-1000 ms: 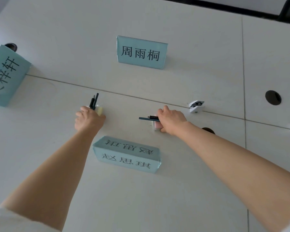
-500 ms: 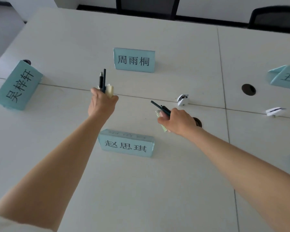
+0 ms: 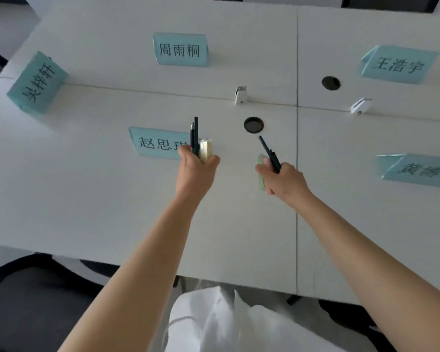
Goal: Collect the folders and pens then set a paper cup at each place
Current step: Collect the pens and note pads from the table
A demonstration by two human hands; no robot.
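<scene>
Both arms reach out over the white table (image 3: pixel 87 199), whose near edge runs across just above a dark chair seat (image 3: pixel 36 301) at lower left. The stretch of tabletop between that edge and the hands is bare, and so is the wide patch to the left of the left forearm.

The left hand (image 3: pixel 196 171) is a closed fist around two dark pens (image 3: pixel 194 135) that stand upright out of its top, with a small pale yellow pad (image 3: pixel 205 149) pinched alongside them against the thumb side. The right hand (image 3: pixel 285 180) is curled shut too — it grips dark pens (image 3: pixel 269 153), seemingly two, angled up and to the left, and a pale green pad (image 3: pixel 261 174) shows at the fingertips; I cannot tell how that one is held. Both hands hover above the surface, well apart from each other.

Five teal name cards stand around: one (image 3: pixel 160 143) partly hidden behind the left fist, one (image 3: pixel 180 50) across the table, one (image 3: pixel 37 82) at the left end, and two on the right, far (image 3: pixel 399 64) and near (image 3: pixel 417 170). Two round cable holes — one (image 3: pixel 253 124) just beyond the hands, one (image 3: pixel 330 83) farther right. Two small white clips (image 3: pixel 240 94) sit on the seam between the desk halves.
</scene>
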